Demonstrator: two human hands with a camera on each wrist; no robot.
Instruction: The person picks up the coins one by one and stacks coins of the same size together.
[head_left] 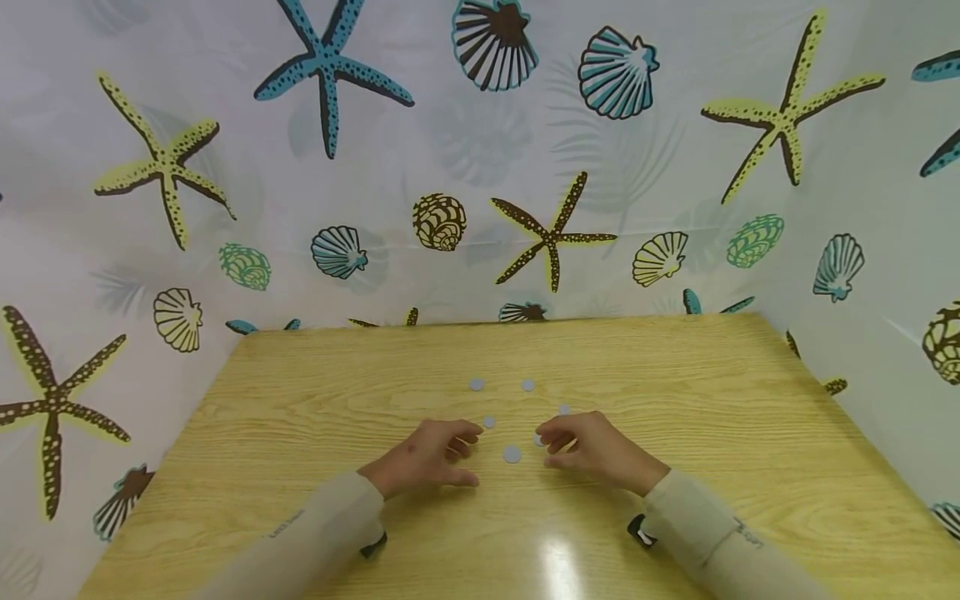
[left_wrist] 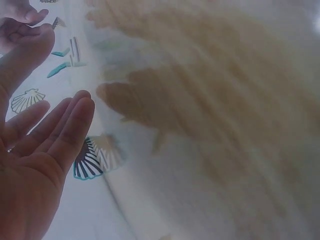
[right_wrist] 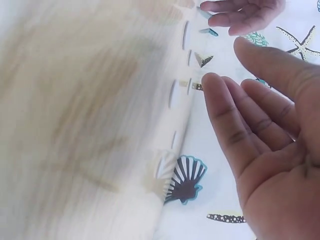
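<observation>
Several small, flat, pale grey discs lie on the wooden table between and beyond my hands. My left hand hovers with loosely bent fingers and holds nothing; a small disc lies just past its fingertips. Opposite it, my right hand is likewise relaxed and without anything in its grasp. Its fingertips overlap one disc in the head view, and another disc shows partly behind the knuckles. The largest-looking disc sits between the two hands. Farther back are a left disc and a right disc.
The wooden table has a glossy top with a bright reflection near the front. A white curtain printed with starfish and shells hangs behind it and along both sides. Dark bands show below both sleeves.
</observation>
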